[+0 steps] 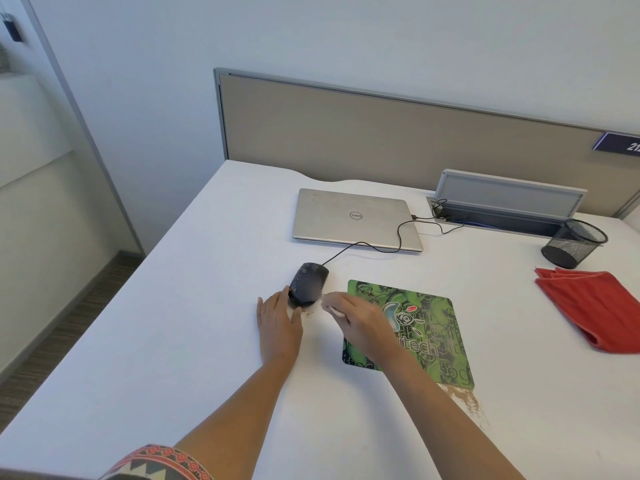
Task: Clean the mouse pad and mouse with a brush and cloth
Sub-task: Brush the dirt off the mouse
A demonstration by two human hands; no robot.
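Observation:
A black wired mouse (308,282) lies on the white desk (173,323), just left of a green patterned mouse pad (429,337). My left hand (278,322) rests flat on the desk with its fingertips and thumb against the near end of the mouse. My right hand (356,318) grips a white brush (334,310); its blurred pale bristles meet the mouse's near right side. A folded red cloth (592,306) lies at the far right, away from both hands. Brownish crumbs (465,398) are spread by the pad's near right corner.
A shut silver laptop (353,218) sits behind the mouse, with the mouse cable (398,237) looping to its right side. A black mesh cup (573,244) stands by an open cable tray (502,209). A beige partition (381,133) closes the desk's far edge.

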